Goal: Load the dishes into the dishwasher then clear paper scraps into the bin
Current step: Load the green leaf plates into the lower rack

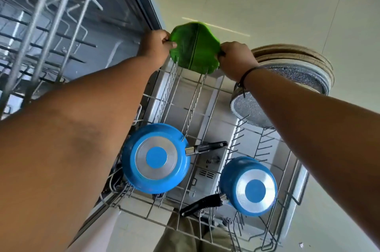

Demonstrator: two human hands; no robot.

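A green leaf-shaped plate (195, 47) stands on edge at the far end of the dishwasher's pulled-out lower rack (207, 107). My left hand (157, 46) pinches its left rim and my right hand (236, 59) grips its right rim. The plate's lower edge sits among the rack's tines. Two blue pans lie upside down in the rack: a frying pan (156, 158) at near left and a saucepan (249, 186) at near right, both with black handles.
A grey speckled pan (250, 107) leans at the rack's right side. Beige plates (296, 56) are stacked on the floor beyond it. The upper rack (41, 25) is pulled out at the left. A small paper scrap (301, 244) lies on the floor.
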